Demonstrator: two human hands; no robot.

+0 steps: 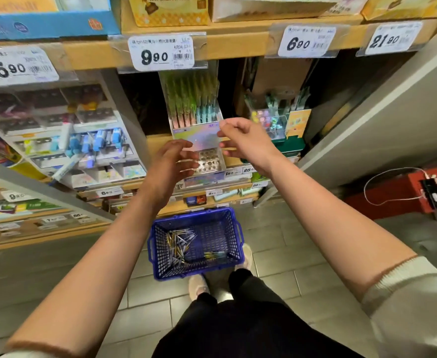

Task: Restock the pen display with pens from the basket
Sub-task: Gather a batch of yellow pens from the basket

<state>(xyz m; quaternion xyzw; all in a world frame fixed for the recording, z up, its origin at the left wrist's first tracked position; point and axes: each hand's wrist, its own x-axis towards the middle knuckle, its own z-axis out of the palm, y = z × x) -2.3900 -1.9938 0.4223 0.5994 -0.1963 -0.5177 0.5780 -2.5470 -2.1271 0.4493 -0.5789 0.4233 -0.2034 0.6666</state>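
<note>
Your left hand [172, 161] and right hand [240, 140] hang loose, empty, at the pen display [199, 136]; seat pens [177, 246] from the basket [199, 212] upright in near holes [209, 161]

The pen display [199, 140] has upright pens [191, 104] in its rear rows. Directly above it hangs a price tag [161, 52]. A marker rack [83, 151] sits to its left and a smaller stand [276, 120] to its right. Before it hover the left hand [171, 166] and the right hand [243, 140]. Below it, on the floor [276, 241], the basket [234, 257] holds loose pens [178, 245].
</note>
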